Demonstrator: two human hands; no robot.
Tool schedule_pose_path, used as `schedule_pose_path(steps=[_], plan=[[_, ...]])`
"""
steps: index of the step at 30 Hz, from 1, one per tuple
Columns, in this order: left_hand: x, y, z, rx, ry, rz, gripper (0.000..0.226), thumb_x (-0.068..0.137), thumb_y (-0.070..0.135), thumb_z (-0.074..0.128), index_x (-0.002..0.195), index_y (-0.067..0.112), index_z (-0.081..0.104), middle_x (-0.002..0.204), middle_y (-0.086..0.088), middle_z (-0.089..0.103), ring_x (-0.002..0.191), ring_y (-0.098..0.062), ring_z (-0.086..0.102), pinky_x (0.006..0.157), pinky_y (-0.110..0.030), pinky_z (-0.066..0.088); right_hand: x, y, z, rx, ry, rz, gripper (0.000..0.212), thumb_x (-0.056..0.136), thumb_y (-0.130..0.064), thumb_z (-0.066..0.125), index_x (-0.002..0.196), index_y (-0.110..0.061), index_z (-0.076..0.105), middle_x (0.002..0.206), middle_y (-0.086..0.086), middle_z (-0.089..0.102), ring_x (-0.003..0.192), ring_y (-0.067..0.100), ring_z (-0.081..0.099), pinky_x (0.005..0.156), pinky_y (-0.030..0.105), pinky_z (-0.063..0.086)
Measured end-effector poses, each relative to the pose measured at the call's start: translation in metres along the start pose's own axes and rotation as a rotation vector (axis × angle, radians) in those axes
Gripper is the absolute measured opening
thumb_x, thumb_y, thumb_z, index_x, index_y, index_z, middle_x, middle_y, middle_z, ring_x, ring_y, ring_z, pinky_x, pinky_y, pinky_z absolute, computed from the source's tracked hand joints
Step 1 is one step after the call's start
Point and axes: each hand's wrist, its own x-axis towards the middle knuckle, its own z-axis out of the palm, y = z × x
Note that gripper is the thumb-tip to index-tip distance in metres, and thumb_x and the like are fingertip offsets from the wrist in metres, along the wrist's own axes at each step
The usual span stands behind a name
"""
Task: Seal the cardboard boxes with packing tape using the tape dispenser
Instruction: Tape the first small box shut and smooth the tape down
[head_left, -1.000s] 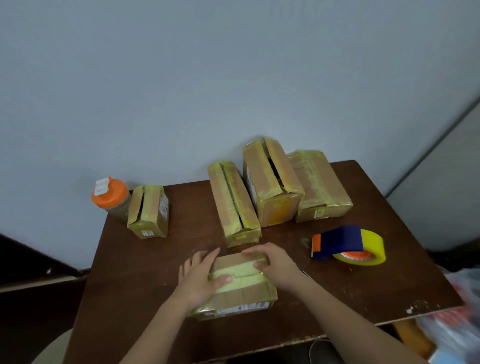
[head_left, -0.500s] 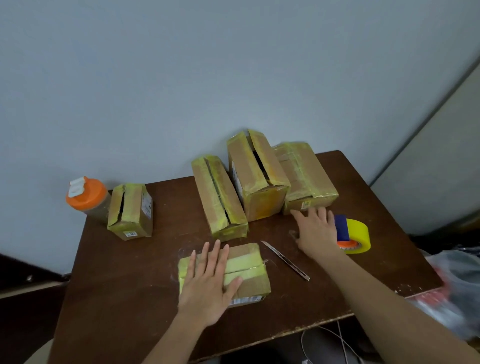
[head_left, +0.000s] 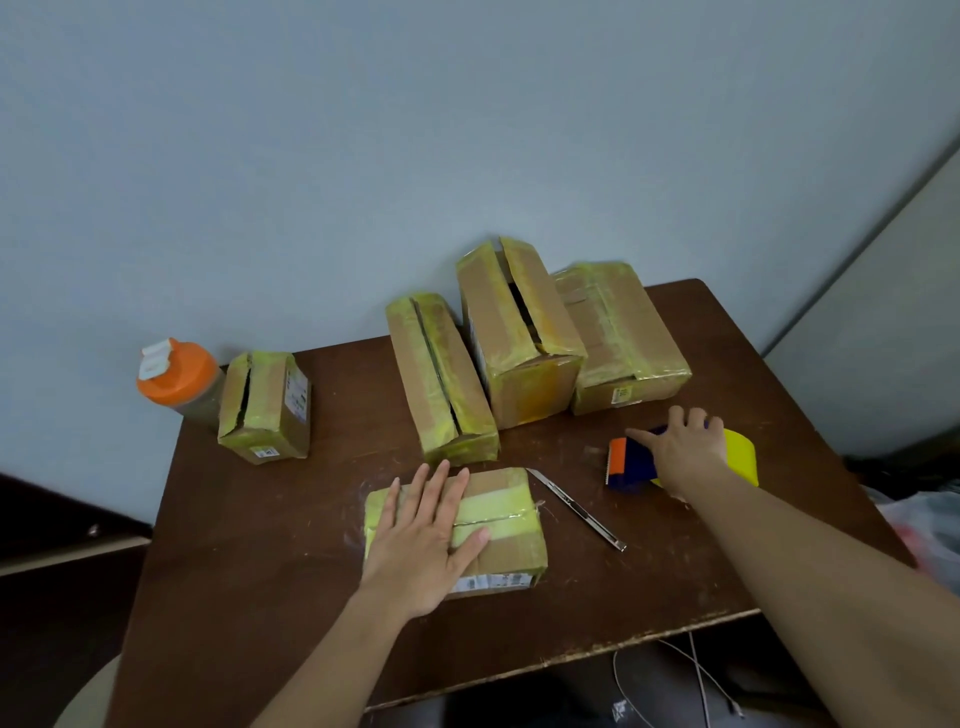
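Left hand (head_left: 421, 545) lies flat, fingers straight and spread, pressing the small box (head_left: 498, 525) at desk centre front. Keep it there, the box needs pinning. Right hand (head_left: 680, 452) rests on top of the tape dispenser (head_left: 631, 462) at 3 o'clock from the box, fingers draped over the blue body; whether they've closed round it, can't tell. Get a full wrap on the handle before lifting, orange blade end leading. The box's centre seam (head_left: 493, 518) still shows a slit, so start the tape past the far edge, pull along the seam toward you, press down as you go. Watch the utility knife (head_left: 576, 509) lying just beside the box at 2 o'clock, right in your path back; go over it. Other boxes sit at 12, several with flaps gaping.
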Motion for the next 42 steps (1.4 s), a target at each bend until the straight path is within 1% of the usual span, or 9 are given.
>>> schedule_pose_path(steps=[7,16,21,24,29,33,35,38,42], plan=[[0.0,-0.001,0.001,-0.009,-0.028,-0.002,0.087,0.063,0.078,-0.034,0.139,0.036,-0.035,0.148,0.012,-0.035,0.141,-0.013,-0.032,0.115,-0.042,-0.02,-0.008,0.001,-0.001,0.057,0.002,-0.031,0.074,0.092,-0.035,0.059,0.151,-0.049,0.016,0.133,0.011,0.041,0.12,0.032,0.043,0.084,0.037,0.043],[-0.002,0.001,-0.004,0.008,-0.057,-0.002,0.089,0.064,0.078,-0.031,0.141,0.034,-0.032,0.147,0.009,-0.035,0.139,-0.014,-0.034,0.115,-0.041,-0.021,-0.034,0.017,-0.065,0.12,0.128,-0.152,0.064,0.087,-0.025,0.062,0.14,-0.049,0.036,0.125,0.008,0.046,0.117,0.033,0.043,0.082,0.045,0.043],[-0.006,-0.003,-0.01,-0.121,-0.029,-0.004,0.075,0.086,0.071,0.005,0.149,0.035,-0.015,0.156,0.008,-0.024,0.14,-0.011,-0.029,0.115,-0.036,-0.019,-0.054,0.013,-0.096,0.26,0.232,-0.431,0.065,0.084,-0.023,0.063,0.14,-0.046,0.039,0.119,-0.006,0.058,0.105,0.022,0.055,0.078,0.036,0.051],[-0.014,-0.007,-0.016,-0.285,0.093,-0.033,0.075,0.089,0.068,0.027,0.153,0.033,0.011,0.161,0.005,-0.002,0.148,-0.017,-0.01,0.119,-0.037,-0.003,-0.063,0.004,-0.111,0.294,0.24,-0.492,0.073,0.086,-0.024,0.062,0.146,-0.049,0.029,0.121,0.001,0.054,0.102,0.024,0.053,0.077,0.035,0.049],[-0.025,-0.014,-0.03,-0.333,0.323,-0.085,0.054,0.085,0.047,0.066,0.133,0.03,0.049,0.112,0.006,0.035,0.106,-0.012,0.036,0.092,-0.027,0.035,-0.08,-0.016,-0.132,0.343,0.27,-0.598,0.077,0.083,-0.024,0.062,0.145,-0.053,0.026,0.117,0.001,0.049,0.1,0.021,0.047,0.081,0.04,0.051],[-0.03,-0.024,-0.032,-0.716,0.35,-0.187,0.022,0.087,0.008,0.065,0.102,0.024,0.062,0.086,0.004,0.056,0.075,-0.01,0.053,0.07,-0.018,0.043,-0.095,-0.033,-0.145,0.338,0.256,-0.692,0.075,0.086,-0.017,0.058,0.146,-0.051,0.028,0.113,0.0,0.047,0.098,0.022,0.05,0.076,0.036,0.049],[-0.032,-0.026,-0.038,-1.065,0.341,-0.368,0.01,0.094,0.007,0.058,0.096,0.013,0.065,0.085,-0.008,0.066,0.074,-0.019,0.061,0.068,-0.02,0.048,-0.103,-0.042,-0.15,0.357,0.247,-0.745,0.076,0.086,-0.012,0.057,0.148,-0.047,0.03,0.103,-0.003,0.043,0.09,0.018,0.048,0.075,0.036,0.047],[-0.041,-0.025,-0.057,-1.792,0.122,-0.554,0.029,0.102,0.018,0.045,0.105,-0.007,0.059,0.099,-0.029,0.068,0.085,-0.032,0.069,0.065,-0.029,0.058,-0.106,-0.056,-0.154,0.41,0.231,-0.8,0.076,0.087,-0.008,0.055,0.148,-0.045,0.031,0.089,-0.011,0.036,0.074,0.007,0.04,0.064,0.025,0.039],[-0.05,-0.03,-0.069,-2.172,-0.09,-0.555,0.046,0.104,0.03,0.036,0.113,-0.01,0.057,0.108,-0.032,0.066,0.097,-0.037,0.068,0.066,-0.033,0.061,-0.109,-0.074,-0.159,0.435,0.217,-0.872,0.077,0.086,-0.006,0.056,0.148,-0.043,0.031,0.089,-0.012,0.036,0.071,0.004,0.04,0.058,0.022,0.033]])
